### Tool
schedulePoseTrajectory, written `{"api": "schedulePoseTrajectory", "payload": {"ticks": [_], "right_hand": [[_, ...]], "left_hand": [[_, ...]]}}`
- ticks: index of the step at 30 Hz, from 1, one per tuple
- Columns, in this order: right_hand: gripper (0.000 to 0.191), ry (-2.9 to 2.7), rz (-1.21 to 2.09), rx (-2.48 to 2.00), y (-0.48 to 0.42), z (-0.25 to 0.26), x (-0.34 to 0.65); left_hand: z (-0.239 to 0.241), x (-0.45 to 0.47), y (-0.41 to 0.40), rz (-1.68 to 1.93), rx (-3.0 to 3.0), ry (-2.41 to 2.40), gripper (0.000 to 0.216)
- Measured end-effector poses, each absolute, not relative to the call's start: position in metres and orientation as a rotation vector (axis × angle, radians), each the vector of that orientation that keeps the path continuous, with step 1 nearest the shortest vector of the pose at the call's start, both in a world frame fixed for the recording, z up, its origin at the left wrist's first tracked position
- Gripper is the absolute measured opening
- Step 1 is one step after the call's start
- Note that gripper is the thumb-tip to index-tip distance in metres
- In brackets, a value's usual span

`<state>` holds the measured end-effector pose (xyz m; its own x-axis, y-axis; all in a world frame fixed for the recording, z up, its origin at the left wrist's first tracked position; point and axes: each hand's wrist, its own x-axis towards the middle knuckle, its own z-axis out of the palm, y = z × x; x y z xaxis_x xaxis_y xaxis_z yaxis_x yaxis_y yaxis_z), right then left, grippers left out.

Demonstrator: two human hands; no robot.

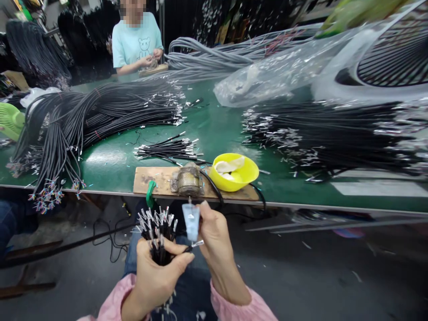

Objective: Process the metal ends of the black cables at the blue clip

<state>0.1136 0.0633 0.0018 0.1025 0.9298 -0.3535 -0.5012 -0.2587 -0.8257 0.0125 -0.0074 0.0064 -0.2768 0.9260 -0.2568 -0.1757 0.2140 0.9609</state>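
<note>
Left hand is closed around a bundle of short black wires, gripped on the insulated lower part, with the bare silvery ends fanned upward and apart. Right hand is pinched on a small translucent pale-blue piece, held upright just beside the wire ends and below the table edge, over the lap. Directly ahead on the table lies a wooden board carrying a metal fixture, with a yellow bowl touching its right end. Assessment: the wires appear light and limp, and the bundle is liable to splay if the grip loosens; the exposed ends look thin and easily bent. The sound hold is on the insulation, well below the tips. The pale-blue piece looks light and smooth, and suits a fingertip pinch on its sides.
</note>
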Motion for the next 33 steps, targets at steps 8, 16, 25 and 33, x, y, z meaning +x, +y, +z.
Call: {"api": "schedulePoseTrajectory", "payload": {"ticks": [8,16,25,33], "right_hand": [[0.054,-0.610,1.266,-1.235,0.037,-0.018,0.129],[0.011,-1.391,0.517,-1.099,-0.010,-0.005,0.128],[0.024,-1.470,0.700,-1.095,0.002,-0.003,0.133],[0.015,-1.613,0.859,-1.081,0.003,-0.003,0.131]], "left_hand": [[0.007,0.004,-0.017,1.178,1.036,1.438,0.012],[0.010,0.002,-0.020,1.035,1.191,1.380,0.020],[0.002,0.013,-0.022,0.968,1.061,1.528,0.014],[0.004,0.011,-0.022,0.943,1.186,1.454,0.027]]}}
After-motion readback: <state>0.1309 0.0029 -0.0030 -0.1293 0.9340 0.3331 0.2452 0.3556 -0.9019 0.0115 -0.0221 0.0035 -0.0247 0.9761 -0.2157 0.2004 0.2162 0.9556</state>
